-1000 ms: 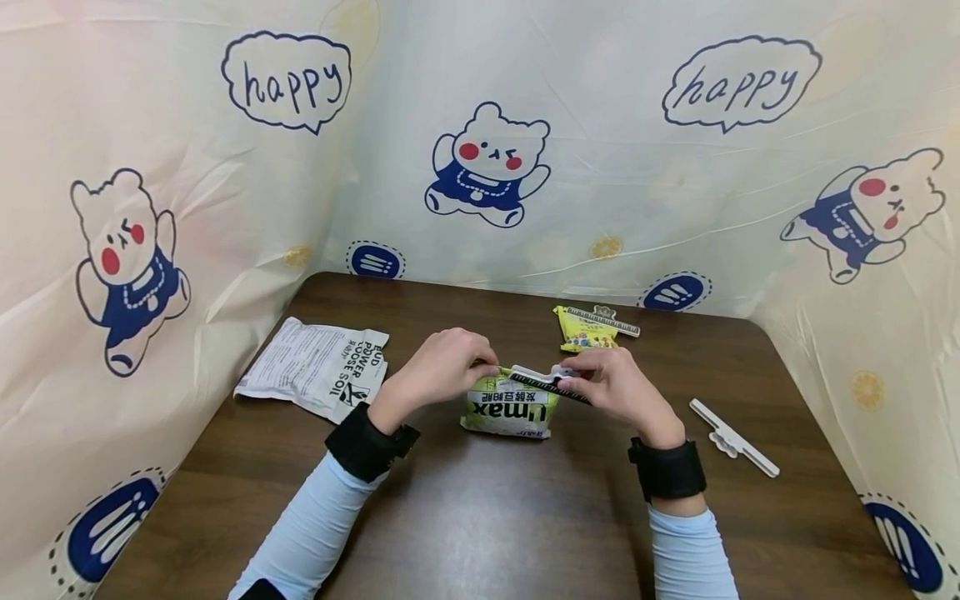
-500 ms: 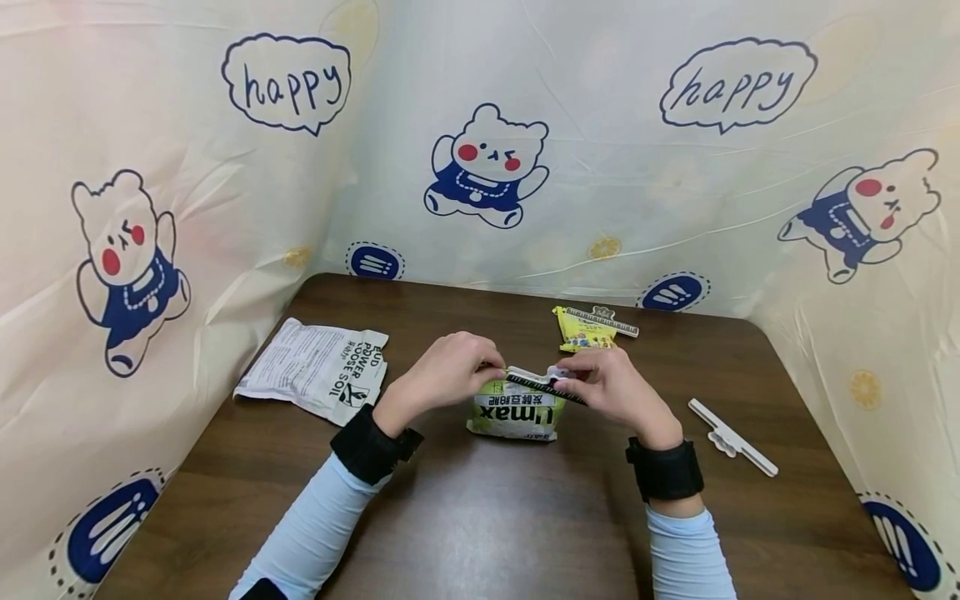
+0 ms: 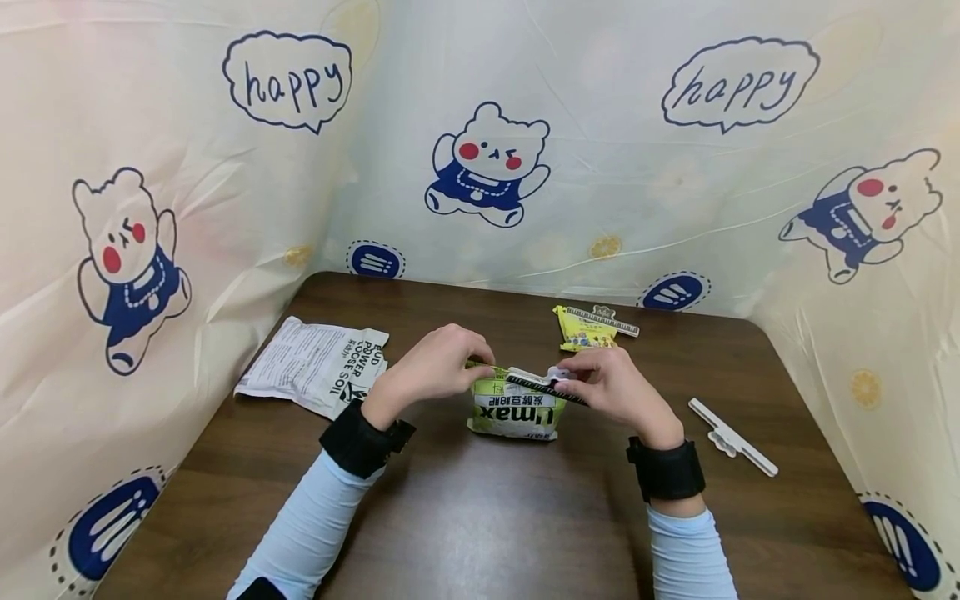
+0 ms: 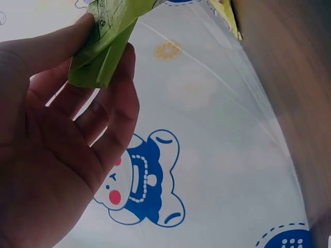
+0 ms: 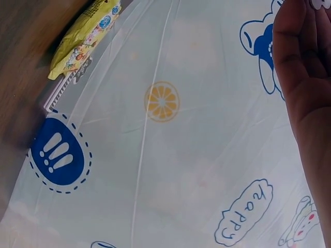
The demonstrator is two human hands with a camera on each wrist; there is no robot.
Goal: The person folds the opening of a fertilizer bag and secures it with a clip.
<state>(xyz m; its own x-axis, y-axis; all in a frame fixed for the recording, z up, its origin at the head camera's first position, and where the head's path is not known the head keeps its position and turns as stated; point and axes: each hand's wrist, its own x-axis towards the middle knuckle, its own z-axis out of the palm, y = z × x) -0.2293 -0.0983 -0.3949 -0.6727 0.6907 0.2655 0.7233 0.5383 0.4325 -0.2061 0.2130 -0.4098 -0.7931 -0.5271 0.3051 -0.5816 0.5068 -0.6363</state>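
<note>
A green and white "Umax" bag (image 3: 517,412) stands at mid-table, its printing upside down to me. My left hand (image 3: 442,364) pinches the folded top left corner of this bag between thumb and fingers; the green corner (image 4: 106,57) shows closely in the left wrist view. Across the bag's top lies a white sealing clip (image 3: 528,378) with a black ruled edge. My right hand (image 3: 618,389) pinches the clip's handle near its right end. In the right wrist view, only part of that hand (image 5: 310,67) shows at the edge.
A white "Bud Power Loose Soil" bag (image 3: 307,367) lies at the left. Behind the right hand sits a small yellow packet (image 3: 585,332) with a ruled clip (image 3: 611,321) across its top. A loose white clip (image 3: 733,439) lies at the right. Printed curtains surround the brown table (image 3: 480,517).
The Umax bag and clip have shifted slightly right overall. My left hand moved right, then back left and a little up, still pinching the bag's corner. The right hand has barely moved.
</note>
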